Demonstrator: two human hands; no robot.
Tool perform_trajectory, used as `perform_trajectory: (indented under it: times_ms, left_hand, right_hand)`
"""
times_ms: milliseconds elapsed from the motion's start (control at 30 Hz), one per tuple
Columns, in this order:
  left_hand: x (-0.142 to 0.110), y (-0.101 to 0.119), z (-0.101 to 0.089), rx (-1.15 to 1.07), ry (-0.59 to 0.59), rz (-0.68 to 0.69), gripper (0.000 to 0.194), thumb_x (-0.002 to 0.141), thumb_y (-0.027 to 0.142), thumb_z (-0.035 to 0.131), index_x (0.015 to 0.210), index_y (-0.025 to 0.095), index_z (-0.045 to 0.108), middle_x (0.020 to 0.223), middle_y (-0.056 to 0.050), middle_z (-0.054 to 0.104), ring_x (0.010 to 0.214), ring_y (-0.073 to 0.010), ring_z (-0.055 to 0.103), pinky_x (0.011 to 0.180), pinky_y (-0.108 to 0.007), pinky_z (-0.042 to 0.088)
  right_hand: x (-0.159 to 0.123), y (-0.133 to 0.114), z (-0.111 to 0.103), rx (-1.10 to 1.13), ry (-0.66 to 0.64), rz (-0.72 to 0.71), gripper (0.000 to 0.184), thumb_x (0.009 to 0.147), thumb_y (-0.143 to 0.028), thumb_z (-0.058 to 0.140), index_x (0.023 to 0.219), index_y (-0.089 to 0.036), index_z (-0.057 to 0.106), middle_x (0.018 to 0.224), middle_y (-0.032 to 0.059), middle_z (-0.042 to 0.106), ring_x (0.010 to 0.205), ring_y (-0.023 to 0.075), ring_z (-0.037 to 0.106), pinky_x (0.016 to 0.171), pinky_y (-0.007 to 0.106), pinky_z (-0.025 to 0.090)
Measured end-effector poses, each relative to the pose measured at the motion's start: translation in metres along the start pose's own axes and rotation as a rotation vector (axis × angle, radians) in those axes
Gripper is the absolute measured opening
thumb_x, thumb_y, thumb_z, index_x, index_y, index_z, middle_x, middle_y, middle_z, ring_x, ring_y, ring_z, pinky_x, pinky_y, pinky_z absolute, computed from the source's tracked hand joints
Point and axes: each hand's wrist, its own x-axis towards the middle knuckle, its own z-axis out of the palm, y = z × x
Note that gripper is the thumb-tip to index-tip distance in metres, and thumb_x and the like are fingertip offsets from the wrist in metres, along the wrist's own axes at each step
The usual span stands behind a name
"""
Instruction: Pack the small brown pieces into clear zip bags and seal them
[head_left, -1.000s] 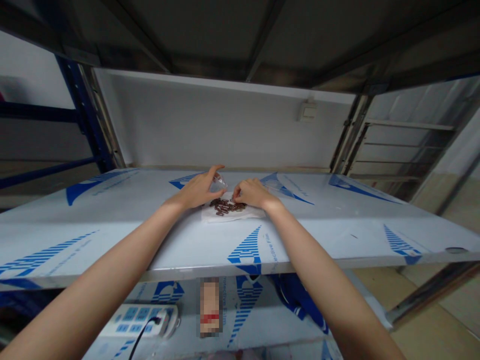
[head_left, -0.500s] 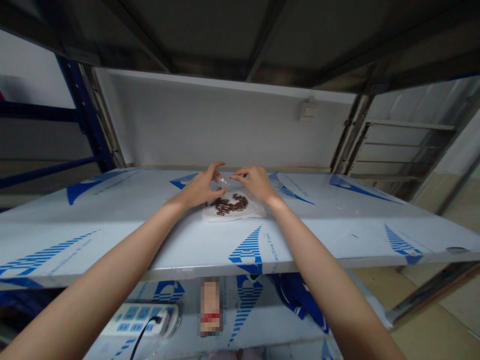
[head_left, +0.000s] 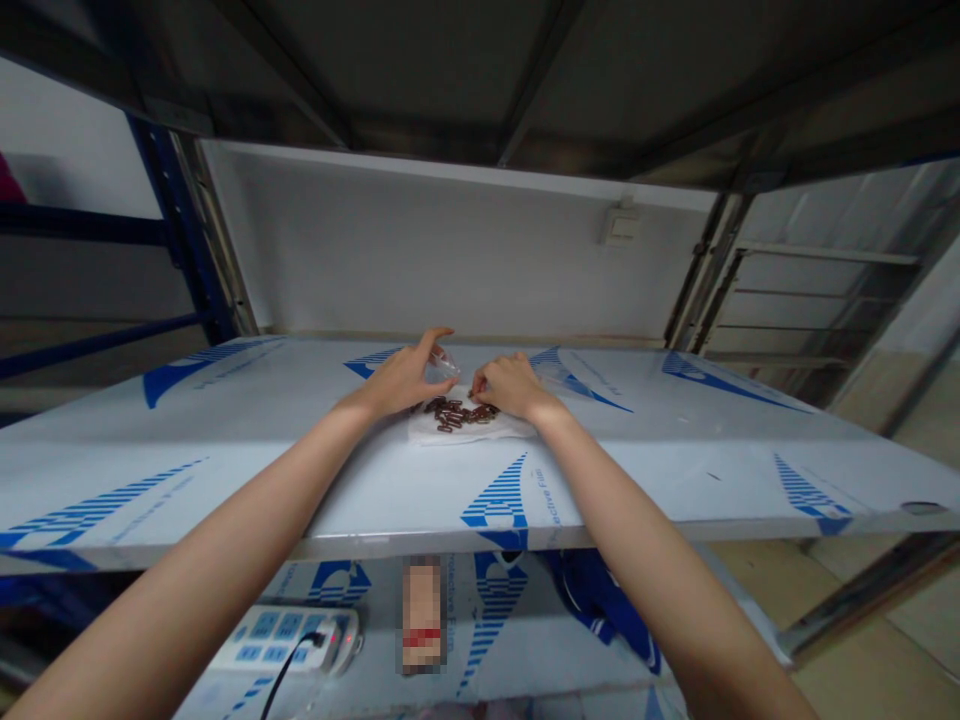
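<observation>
Several small dark brown metal pieces (head_left: 455,413) lie in a heap on a white sheet (head_left: 465,430) on the shelf (head_left: 675,450). My left hand (head_left: 401,380) is closed on a small clear plastic bag (head_left: 441,366) just behind the heap. My right hand (head_left: 510,387) rests at the heap's right edge, its fingers pinched down among the pieces; what they grip is too small to make out.
The shelf is a white board with blue protective film print, under a dark upper shelf. Below it lie a white power strip (head_left: 289,640) with a black cable and a blurred object (head_left: 420,615). A blue rack post (head_left: 184,240) stands at left, a wall switch (head_left: 619,225) behind.
My right hand, which had risen to the bag half a second ago, has dropped back to the heap. The left hand has stayed on the bag.
</observation>
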Motion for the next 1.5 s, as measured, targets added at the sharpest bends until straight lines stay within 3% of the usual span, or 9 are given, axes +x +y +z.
perform_trajectory:
  times_ms: [200, 333, 433, 500, 667, 733, 1033, 1200, 1500]
  left_hand:
    - [0.0, 0.006, 0.001, -0.033, 0.0, 0.03, 0.069, 0.072, 0.044, 0.056, 0.13, 0.017, 0.03, 0.106, -0.011, 0.061, 0.096, -0.0236, 0.059, 0.084, -0.035, 0.044]
    - [-0.001, 0.013, 0.001, -0.061, 0.024, 0.031, 0.068, 0.073, 0.043, 0.057, 0.13, 0.017, 0.031, 0.106, -0.01, 0.06, 0.094, -0.0219, 0.059, 0.083, -0.033, 0.045]
    - [-0.001, 0.012, 0.001, -0.068, 0.051, 0.02, 0.067, 0.073, 0.042, 0.057, 0.13, 0.018, 0.032, 0.104, -0.009, 0.061, 0.093, -0.0212, 0.059, 0.083, -0.033, 0.045]
    - [0.0, 0.01, -0.001, -0.078, 0.063, 0.011, 0.068, 0.072, 0.042, 0.058, 0.13, 0.018, 0.031, 0.104, -0.009, 0.06, 0.093, -0.0212, 0.059, 0.084, -0.033, 0.044]
    - [0.001, 0.007, -0.004, -0.103, 0.064, 0.012, 0.068, 0.072, 0.042, 0.057, 0.13, 0.016, 0.031, 0.106, -0.01, 0.06, 0.097, -0.0212, 0.058, 0.088, -0.034, 0.042]
    - [0.0, 0.007, -0.004, -0.09, 0.056, 0.016, 0.068, 0.072, 0.042, 0.057, 0.129, 0.016, 0.031, 0.106, -0.01, 0.06, 0.097, -0.0215, 0.057, 0.089, -0.035, 0.042]
    - [0.0, 0.008, -0.005, -0.065, 0.034, 0.002, 0.066, 0.073, 0.042, 0.055, 0.129, 0.016, 0.031, 0.106, -0.01, 0.06, 0.096, -0.0222, 0.057, 0.088, -0.036, 0.042]
    - [-0.001, 0.006, -0.004, -0.044, 0.008, -0.004, 0.067, 0.073, 0.045, 0.055, 0.129, 0.017, 0.032, 0.106, -0.011, 0.06, 0.098, -0.0237, 0.057, 0.087, -0.038, 0.042]
    - [-0.001, 0.005, -0.003, -0.027, -0.015, 0.007, 0.064, 0.074, 0.043, 0.054, 0.128, 0.017, 0.032, 0.105, -0.011, 0.061, 0.097, -0.0241, 0.058, 0.086, -0.038, 0.042]
  right_hand:
    - [0.009, 0.009, 0.001, 0.403, 0.336, -0.006, 0.018, 0.08, -0.035, 0.058, 0.088, -0.023, 0.069, 0.088, 0.0003, 0.069, 0.08, 0.0147, 0.058, 0.077, 0.028, 0.036]
    - [0.012, 0.01, -0.001, 0.488, 0.392, -0.085, 0.017, 0.081, -0.033, 0.058, 0.083, -0.023, 0.071, 0.09, 0.0003, 0.069, 0.086, 0.0136, 0.059, 0.077, 0.025, 0.037]
    - [0.008, 0.011, -0.006, 0.433, 0.408, -0.024, 0.016, 0.082, -0.031, 0.057, 0.085, -0.023, 0.071, 0.095, 0.0008, 0.069, 0.091, 0.0148, 0.059, 0.082, 0.027, 0.038]
    - [0.005, 0.014, -0.011, 0.37, 0.366, 0.066, 0.015, 0.081, -0.029, 0.058, 0.087, -0.024, 0.071, 0.096, 0.0005, 0.068, 0.091, 0.0157, 0.059, 0.082, 0.028, 0.038]
    - [-0.002, 0.023, -0.013, 0.244, -0.101, 0.133, 0.017, 0.07, -0.026, 0.066, 0.087, -0.027, 0.071, 0.09, -0.0015, 0.07, 0.089, 0.0171, 0.061, 0.081, 0.027, 0.04]
    - [-0.002, 0.024, -0.009, 0.208, -0.178, 0.116, 0.018, 0.068, -0.026, 0.067, 0.086, -0.027, 0.071, 0.09, -0.0017, 0.07, 0.091, 0.0175, 0.061, 0.082, 0.027, 0.04]
    - [0.001, 0.021, 0.001, 0.135, -0.121, 0.102, 0.012, 0.072, -0.029, 0.064, 0.081, -0.026, 0.071, 0.084, 0.0006, 0.071, 0.089, 0.0186, 0.062, 0.081, 0.028, 0.039]
    - [0.0, 0.017, 0.001, 0.183, -0.112, 0.073, 0.018, 0.073, -0.035, 0.063, 0.088, -0.026, 0.07, 0.093, 0.0013, 0.069, 0.096, 0.02, 0.06, 0.088, 0.033, 0.035]
    - [-0.001, 0.011, 0.002, 0.12, -0.024, 0.018, 0.011, 0.075, -0.028, 0.062, 0.079, -0.023, 0.071, 0.09, 0.0048, 0.069, 0.096, 0.0221, 0.058, 0.09, 0.037, 0.032]
